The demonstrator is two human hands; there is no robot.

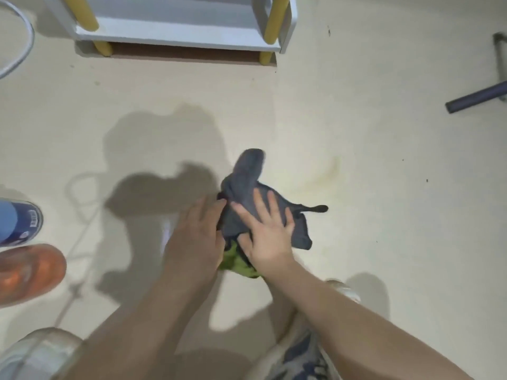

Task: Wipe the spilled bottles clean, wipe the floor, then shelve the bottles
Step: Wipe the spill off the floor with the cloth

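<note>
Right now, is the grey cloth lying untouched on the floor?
No: the left hand and right hand are on the grey cloth, over something green.

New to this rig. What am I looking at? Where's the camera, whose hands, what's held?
No robot: a person works bare-handed, and the one camera sits on their head, looking down at the floor. The right hand lies flat, fingers spread, on a grey cloth wrapped over a green thing, likely a bottle. The left hand is against its other side; its grip is hidden. At left lie a blue bottle and an orange bottle. A shelf stands at the top; a yellowish stain marks the floor right of the cloth.
</note>
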